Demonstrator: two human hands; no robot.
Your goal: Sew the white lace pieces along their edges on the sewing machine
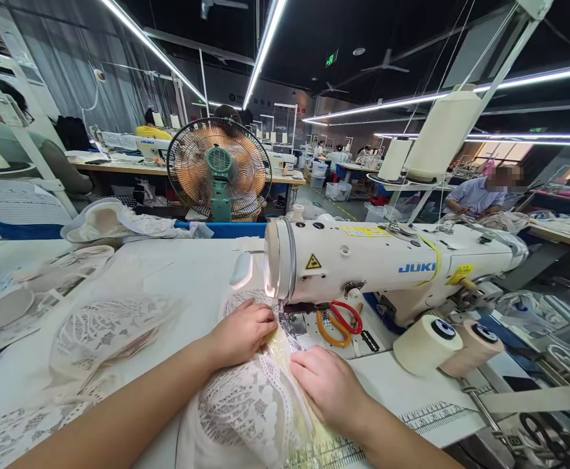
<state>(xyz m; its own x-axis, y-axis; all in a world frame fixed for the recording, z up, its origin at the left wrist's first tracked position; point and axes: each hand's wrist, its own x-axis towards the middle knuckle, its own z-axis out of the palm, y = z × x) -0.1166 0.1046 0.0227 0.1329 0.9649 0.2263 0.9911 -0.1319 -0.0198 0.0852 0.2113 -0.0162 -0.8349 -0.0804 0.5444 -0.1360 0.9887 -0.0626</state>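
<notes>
A white lace bra (245, 397) lies under the needle area of a white sewing machine (348, 260) and spreads toward me. My left hand (245, 331) rests on the fabric just left of the presser foot (287, 320), its fingers laid over the lace and slightly apart. Closer to me and to the right, my right hand (328, 384) is closed with curled fingers on the bra's edge band. What lies beneath its fingertips is hidden. Scissors with red and orange handles (341, 324) lie on the machine bed, beside a black razor blade (370, 341).
More lace bra pieces (109, 332) lie at left. Thread cones (426, 345) stand right of the machine, and a printed ruler (436, 417) runs along the table's front. A large fan (219, 169) stands beyond the table. A person (480, 192) sits at the right back.
</notes>
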